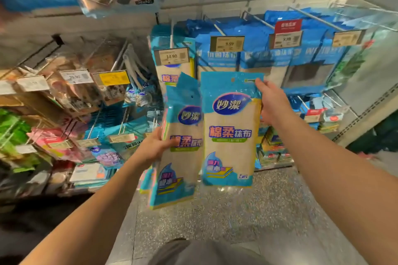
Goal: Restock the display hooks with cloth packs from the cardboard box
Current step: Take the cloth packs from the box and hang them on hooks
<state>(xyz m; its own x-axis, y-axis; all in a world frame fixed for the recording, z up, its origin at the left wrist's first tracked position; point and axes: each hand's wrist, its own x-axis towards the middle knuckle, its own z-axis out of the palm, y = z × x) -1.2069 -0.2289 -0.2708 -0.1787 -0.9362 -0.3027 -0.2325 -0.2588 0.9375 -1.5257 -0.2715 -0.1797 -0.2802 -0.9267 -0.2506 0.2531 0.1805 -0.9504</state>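
Head view: hands each grasping an upright cloth pack, hang-hole end up.

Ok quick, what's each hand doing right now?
Left hand: closed on a stack of cloth packs, gripped at its left edge.
Right hand: closed on a single cloth pack, pinched near its top right corner.

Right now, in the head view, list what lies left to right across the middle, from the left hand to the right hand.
left hand → left pack → right pack → right hand
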